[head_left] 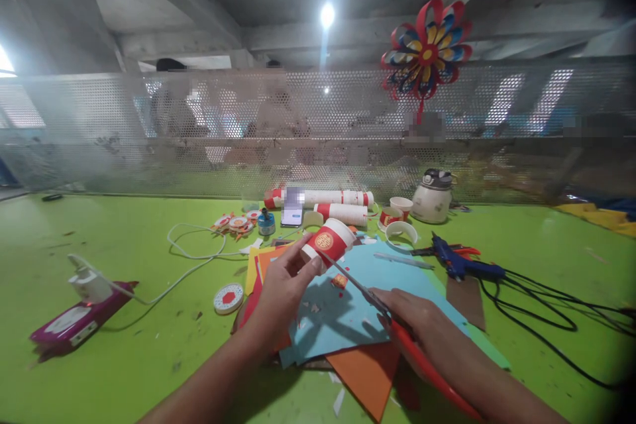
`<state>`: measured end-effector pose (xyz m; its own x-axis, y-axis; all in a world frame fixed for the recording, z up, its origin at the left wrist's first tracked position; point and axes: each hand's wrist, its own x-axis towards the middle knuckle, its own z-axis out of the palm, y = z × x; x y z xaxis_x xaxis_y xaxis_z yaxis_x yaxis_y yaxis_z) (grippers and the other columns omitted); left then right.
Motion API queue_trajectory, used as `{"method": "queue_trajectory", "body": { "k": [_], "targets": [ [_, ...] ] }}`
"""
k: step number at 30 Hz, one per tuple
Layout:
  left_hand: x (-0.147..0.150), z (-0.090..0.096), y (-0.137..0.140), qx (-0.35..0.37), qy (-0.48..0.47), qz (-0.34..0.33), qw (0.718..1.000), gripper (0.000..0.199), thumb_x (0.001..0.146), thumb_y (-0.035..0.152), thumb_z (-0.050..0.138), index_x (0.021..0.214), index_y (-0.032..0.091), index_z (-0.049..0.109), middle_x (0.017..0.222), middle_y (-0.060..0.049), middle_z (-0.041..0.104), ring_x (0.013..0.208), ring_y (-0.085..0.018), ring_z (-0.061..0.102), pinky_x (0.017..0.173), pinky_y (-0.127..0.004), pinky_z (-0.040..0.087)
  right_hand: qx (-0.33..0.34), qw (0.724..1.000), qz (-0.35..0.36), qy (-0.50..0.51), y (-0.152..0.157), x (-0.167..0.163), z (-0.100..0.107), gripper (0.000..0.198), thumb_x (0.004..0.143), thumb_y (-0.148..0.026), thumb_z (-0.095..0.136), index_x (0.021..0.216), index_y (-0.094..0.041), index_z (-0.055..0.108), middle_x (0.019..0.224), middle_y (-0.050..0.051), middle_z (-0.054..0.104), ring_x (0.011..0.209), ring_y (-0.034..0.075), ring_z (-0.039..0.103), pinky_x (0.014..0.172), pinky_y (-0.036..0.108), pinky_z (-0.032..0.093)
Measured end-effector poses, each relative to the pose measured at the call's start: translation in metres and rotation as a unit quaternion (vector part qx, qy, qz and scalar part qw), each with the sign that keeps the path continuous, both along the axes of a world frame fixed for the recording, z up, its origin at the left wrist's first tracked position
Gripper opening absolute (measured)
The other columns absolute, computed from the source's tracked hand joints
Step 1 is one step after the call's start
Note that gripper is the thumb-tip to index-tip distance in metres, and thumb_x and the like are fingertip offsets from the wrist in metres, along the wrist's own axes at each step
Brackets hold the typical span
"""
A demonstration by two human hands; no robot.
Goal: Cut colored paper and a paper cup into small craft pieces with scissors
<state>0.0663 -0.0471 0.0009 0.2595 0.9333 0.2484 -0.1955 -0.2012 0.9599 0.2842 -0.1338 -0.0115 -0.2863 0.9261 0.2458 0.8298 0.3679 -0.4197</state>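
My left hand grips a red and white paper cup with a gold emblem, tilted on its side above the papers. In my right hand is a pair of scissors with red handles. The blades point up and left, and their tip meets the cup's side by the emblem; whether it has cut in, I cannot tell. Beneath both hands lie light blue paper sheets with small red and white scraps on them. An orange sheet sticks out below the blue ones.
A purple power strip with a plugged-in charger sits left. A blue glue gun and its black cable lie right. Behind are stacked cups, a phone, an ink bottle, a jug and a perforated screen.
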Motion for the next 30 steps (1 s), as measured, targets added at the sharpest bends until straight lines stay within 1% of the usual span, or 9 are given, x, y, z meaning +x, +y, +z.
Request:
{"method": "queue_trajectory", "body": {
  "k": [4, 8, 12, 15, 18, 20, 22, 25, 30],
  "targets": [
    [0.0, -0.002, 0.001, -0.002, 0.003, -0.003, 1.0, 0.061, 0.076, 0.035, 0.067, 0.131, 0.016, 0.051, 0.117, -0.015, 0.065, 0.104, -0.029, 0.06, 0.088, -0.042, 0.046, -0.003, 1.0, -0.005, 0.003, 0.0, 0.001, -0.002, 0.037, 0.087, -0.016, 0.047, 0.12, -0.03, 0.057, 0.09, 0.005, 0.068, 0.084, 0.024, 0.064, 0.076, 0.036, 0.048],
    [-0.001, -0.002, 0.001, -0.021, -0.006, -0.007, 1.0, 0.063, 0.075, 0.034, 0.068, 0.133, 0.017, 0.049, 0.117, -0.015, 0.065, 0.104, -0.029, 0.06, 0.088, -0.043, 0.046, -0.007, 1.0, -0.005, 0.011, -0.002, -0.001, -0.001, 0.036, 0.088, -0.015, 0.046, 0.118, -0.03, 0.058, 0.093, 0.005, 0.069, 0.085, 0.025, 0.064, 0.075, 0.035, 0.049],
    [0.002, 0.0, -0.003, -0.051, -0.05, -0.025, 0.997, 0.064, 0.075, 0.033, 0.068, 0.134, 0.017, 0.047, 0.113, -0.013, 0.066, 0.103, -0.029, 0.061, 0.086, -0.042, 0.048, -0.01, 1.0, 0.002, 0.024, -0.004, -0.005, 0.002, 0.034, 0.088, -0.015, 0.046, 0.117, -0.028, 0.059, 0.094, 0.004, 0.07, 0.086, 0.024, 0.065, 0.074, 0.033, 0.049],
    [0.004, 0.003, -0.004, -0.093, -0.122, -0.052, 0.987, 0.054, 0.078, 0.033, 0.065, 0.127, 0.015, 0.053, 0.105, -0.012, 0.069, 0.095, -0.026, 0.064, 0.082, -0.039, 0.05, -0.007, 1.0, 0.002, 0.025, -0.003, -0.005, 0.002, 0.032, 0.087, -0.016, 0.048, 0.114, -0.027, 0.06, 0.094, 0.005, 0.07, 0.087, 0.024, 0.065, 0.076, 0.035, 0.049],
    [0.003, 0.006, -0.001, -0.121, -0.127, -0.072, 0.982, 0.039, 0.077, 0.031, 0.066, 0.109, 0.011, 0.063, 0.095, -0.013, 0.071, 0.085, -0.023, 0.066, 0.078, -0.037, 0.053, -0.007, 1.0, 0.0, 0.024, -0.002, -0.003, 0.0, 0.03, 0.087, -0.017, 0.047, 0.111, -0.028, 0.062, 0.091, 0.005, 0.07, 0.085, 0.025, 0.065, 0.076, 0.036, 0.049],
    [0.001, 0.006, 0.002, -0.121, -0.115, -0.09, 0.982, 0.033, 0.075, 0.031, 0.068, 0.101, 0.01, 0.066, 0.094, -0.013, 0.071, 0.082, -0.022, 0.066, 0.078, -0.036, 0.053, -0.008, 1.0, -0.002, 0.023, -0.002, -0.002, -0.001, 0.032, 0.087, -0.015, 0.046, 0.111, -0.029, 0.062, 0.092, 0.005, 0.07, 0.086, 0.025, 0.065, 0.076, 0.035, 0.049],
    [-0.001, 0.005, 0.005, -0.116, -0.121, -0.091, 0.982, 0.03, 0.073, 0.029, 0.071, 0.096, 0.011, 0.066, 0.093, -0.012, 0.071, 0.081, -0.02, 0.066, 0.078, -0.035, 0.053, -0.01, 1.0, -0.004, 0.024, -0.001, -0.001, -0.002, 0.034, 0.088, -0.014, 0.045, 0.114, -0.03, 0.061, 0.093, 0.004, 0.07, 0.086, 0.024, 0.065, 0.076, 0.035, 0.049],
    [-0.002, 0.001, 0.006, -0.111, -0.138, -0.077, 0.981, 0.029, 0.072, 0.027, 0.073, 0.096, 0.012, 0.065, 0.094, -0.011, 0.07, 0.082, -0.02, 0.066, 0.078, -0.034, 0.053, -0.015, 1.0, -0.001, 0.027, 0.0, -0.002, -0.001, 0.036, 0.088, -0.014, 0.046, 0.118, -0.031, 0.059, 0.094, 0.004, 0.07, 0.086, 0.023, 0.065, 0.076, 0.033, 0.049],
    [0.001, -0.006, 0.006, -0.11, -0.124, -0.072, 0.983, 0.031, 0.075, 0.028, 0.07, 0.1, 0.011, 0.063, 0.1, -0.013, 0.068, 0.086, -0.021, 0.066, 0.081, -0.036, 0.052, -0.02, 0.999, 0.007, 0.036, 0.002, -0.003, 0.0, 0.033, 0.089, -0.017, 0.048, 0.118, -0.029, 0.059, 0.098, 0.004, 0.07, 0.091, 0.022, 0.065, 0.079, 0.032, 0.049]
  ]
}}
